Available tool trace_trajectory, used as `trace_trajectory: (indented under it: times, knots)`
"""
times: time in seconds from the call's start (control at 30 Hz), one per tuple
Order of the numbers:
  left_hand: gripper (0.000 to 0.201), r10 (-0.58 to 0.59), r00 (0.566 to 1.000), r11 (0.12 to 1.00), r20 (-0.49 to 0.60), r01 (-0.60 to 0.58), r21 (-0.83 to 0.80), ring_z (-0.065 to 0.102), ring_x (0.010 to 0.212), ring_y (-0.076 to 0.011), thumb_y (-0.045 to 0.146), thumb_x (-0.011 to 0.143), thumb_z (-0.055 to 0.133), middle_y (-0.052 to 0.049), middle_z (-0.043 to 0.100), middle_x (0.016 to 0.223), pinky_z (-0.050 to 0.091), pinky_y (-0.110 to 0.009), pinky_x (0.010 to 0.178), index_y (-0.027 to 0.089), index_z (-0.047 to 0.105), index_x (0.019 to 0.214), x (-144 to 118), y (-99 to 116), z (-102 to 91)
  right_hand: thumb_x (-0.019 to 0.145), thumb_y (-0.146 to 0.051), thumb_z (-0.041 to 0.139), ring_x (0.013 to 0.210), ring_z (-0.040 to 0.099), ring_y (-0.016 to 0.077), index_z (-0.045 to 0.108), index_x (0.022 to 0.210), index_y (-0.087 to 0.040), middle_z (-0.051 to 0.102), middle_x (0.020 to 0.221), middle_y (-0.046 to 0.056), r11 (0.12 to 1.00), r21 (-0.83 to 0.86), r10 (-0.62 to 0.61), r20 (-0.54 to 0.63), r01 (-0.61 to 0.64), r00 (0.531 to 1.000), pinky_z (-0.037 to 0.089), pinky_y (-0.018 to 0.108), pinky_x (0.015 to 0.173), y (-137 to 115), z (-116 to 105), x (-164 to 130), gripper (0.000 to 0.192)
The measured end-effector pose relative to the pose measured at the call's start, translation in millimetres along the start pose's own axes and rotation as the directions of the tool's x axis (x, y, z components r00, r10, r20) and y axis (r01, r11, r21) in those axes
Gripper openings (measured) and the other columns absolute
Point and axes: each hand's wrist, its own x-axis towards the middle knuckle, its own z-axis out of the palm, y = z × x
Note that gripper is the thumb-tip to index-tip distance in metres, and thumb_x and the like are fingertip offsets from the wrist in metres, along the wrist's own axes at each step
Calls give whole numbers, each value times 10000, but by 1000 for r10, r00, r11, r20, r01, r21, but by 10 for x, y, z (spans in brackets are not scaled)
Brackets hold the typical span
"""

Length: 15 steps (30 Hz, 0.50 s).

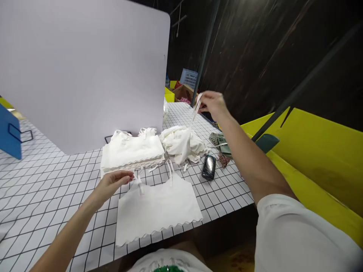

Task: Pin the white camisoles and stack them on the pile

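Note:
A white camisole top (159, 207) lies flat near the front edge of the grid-patterned table (42, 196). My left hand (113, 183) rests at its upper left corner, fingers pinching near a shoulder strap. My right hand (214, 104) is raised above the table's far right side, holding a thin white strap (196, 107) that hangs down. A neat stack of folded white tops (132, 153) sits behind the flat one. A loose heap of white tops (183, 143) lies to its right.
A dark phone (209, 167) lies right of the flat top, with a patterned pouch (220, 141) and a small brownish item (224, 159) beyond. A large white board (82, 71) stands behind. Yellow bins (317, 170) are at right, a blue basket (189, 78) far back.

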Motion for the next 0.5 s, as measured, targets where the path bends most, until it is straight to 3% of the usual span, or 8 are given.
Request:
trace_trajectory:
  times: [0.17, 0.23, 0.3, 0.37, 0.43, 0.5]
  knots:
    - [466, 126, 991, 991, 49, -124, -40, 692, 1099, -340, 590, 727, 785, -121, 764, 1117, 538, -490, 1005, 227, 781, 1020, 149, 187, 125, 961, -335, 576, 743, 712, 119, 607, 852, -217, 701, 819, -3, 936, 299, -213, 61, 185, 975, 576, 260, 668, -1057, 127, 312, 165]
    - [453, 183, 981, 982, 69, -178, -70, 685, 1110, -338, 547, 764, 773, -129, 755, 1132, 527, -499, 1015, 218, 762, 1074, 186, 316, 215, 987, -260, 538, 873, 746, 155, 588, 865, -219, 724, 913, 13, 866, 437, -328, 132, 242, 936, 591, 262, 667, -1485, 305, 249, 138]
    - [498, 250, 965, 963, 83, -239, -121, 651, 1181, -349, 484, 766, 793, -141, 706, 1253, 501, -516, 1045, 221, 717, 1182, 202, 456, 324, 1021, -223, 490, 882, 760, 174, 583, 855, -206, 723, 901, 25, 795, 530, -448, 187, 295, 874, 583, 246, 610, -1884, 533, 106, 191]
    - [645, 346, 936, 926, 59, -330, -183, 546, 1328, -361, 397, 720, 847, -139, 570, 1455, 448, -518, 1105, 256, 635, 1313, 201, 572, 429, 1045, -203, 452, 883, 770, 179, 559, 837, -178, 710, 850, 7, 727, 606, -533, 203, 322, 821, 574, 223, 605, -2254, 775, -62, 235]
    - [763, 427, 904, 882, -3, -417, -218, 452, 1414, -358, 323, 659, 890, -122, 491, 1529, 406, -490, 1146, 278, 587, 1358, 183, 633, 498, 1056, -195, 342, 980, 759, 173, 558, 808, -167, 686, 816, -44, 705, 632, -555, 208, 322, 805, 573, 220, 690, -2593, 1003, -203, 330]
    - [652, 413, 904, 874, -113, -428, -230, 528, 1336, -362, 334, 645, 893, -127, 623, 1372, 471, -459, 1081, 229, 648, 1240, 133, 620, 503, 1019, -165, 279, 1093, 716, 151, 597, 758, -178, 665, 777, -91, 719, 629, -521, 205, 296, 828, 547, 214, 755, -2871, 1214, -282, 411]
